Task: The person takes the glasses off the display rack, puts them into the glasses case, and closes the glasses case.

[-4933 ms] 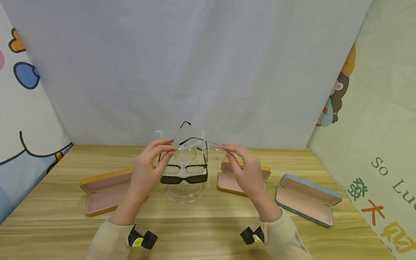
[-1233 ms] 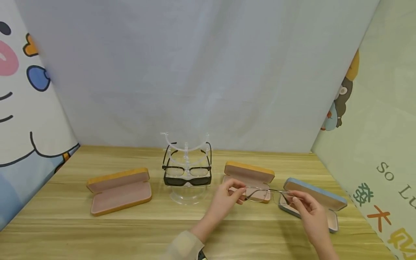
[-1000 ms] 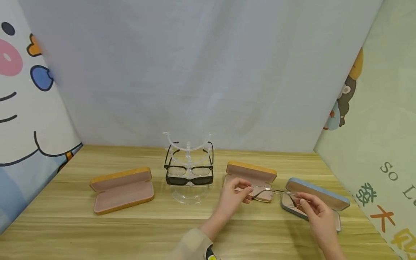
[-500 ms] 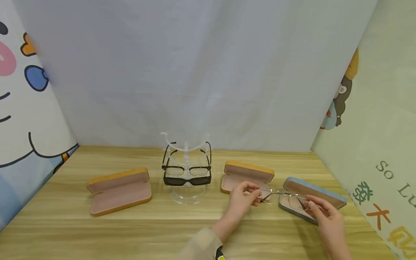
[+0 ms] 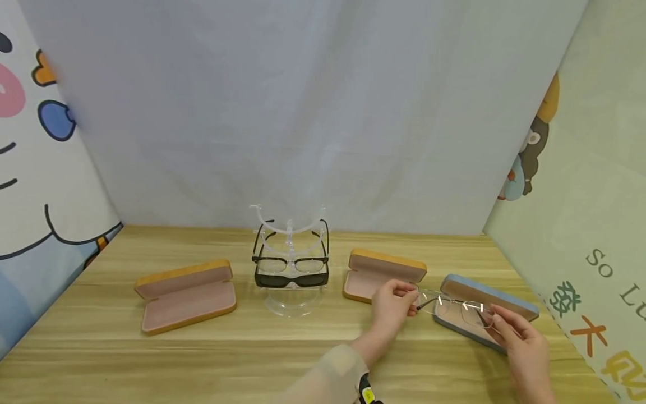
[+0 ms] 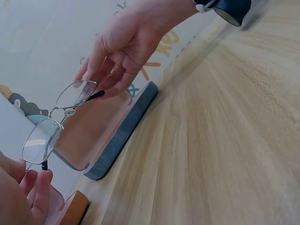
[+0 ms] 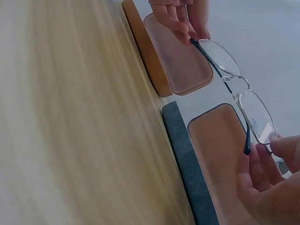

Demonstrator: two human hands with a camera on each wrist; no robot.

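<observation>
Between my two hands hangs a pair of thin metal-framed glasses (image 5: 456, 303), temples folded in behind the lenses. My left hand (image 5: 393, 307) pinches one outer end of the frame. At the other end, my right hand (image 5: 522, 340) pinches the corner between thumb and fingers. The glasses overlap the open blue glasses case (image 5: 464, 329) in the head view. In the right wrist view, the dark temple tip (image 7: 248, 145) lies close to the right fingers. The left wrist view shows the blue case (image 6: 123, 133) below the held glasses, its pinkish lining facing up.
A clear display stand (image 5: 290, 306) bears black-rimmed glasses (image 5: 272, 265) and dark sunglasses (image 5: 292, 280); its upper arms are bare. One open yellow case (image 5: 189, 303) lies left of it, another (image 5: 386, 264) to its right, beside the left hand. A grey cloth (image 5: 303, 140) hangs behind the table.
The glasses were opened out at the stand in the oldest frame; they have since moved right with temples folded. Over the last second both hands carry them slightly further right, over the blue case.
</observation>
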